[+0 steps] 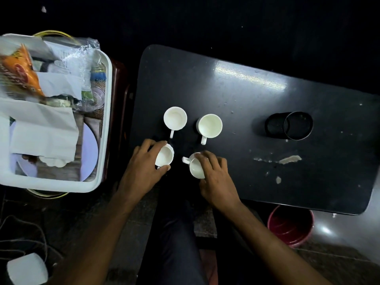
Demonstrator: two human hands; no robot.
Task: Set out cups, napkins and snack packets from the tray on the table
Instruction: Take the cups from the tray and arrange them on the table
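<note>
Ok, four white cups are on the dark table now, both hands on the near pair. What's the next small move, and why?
Probably let go of both near cups and send the left hand back to the white plastic tray. The left near cup and right near cup look set down under the right hand, while the white paper napkins and orange snack packet still lie in the tray.

A dark, glossy rectangular worktop (257, 112) with rounded corners fills the right half of the view, seen from above. A bright streak of reflected light lies near its far edge. Its surface is scuffed, with pale chipped patches towards the near right corner. A black cylindrical mesh holder (289, 125) lies on its side towards the right edge. Under the near right corner stands a red round plastic bucket (291, 225) on a shiny grey floor (349, 233). The surroundings beyond the far edge are nearly black.
</note>
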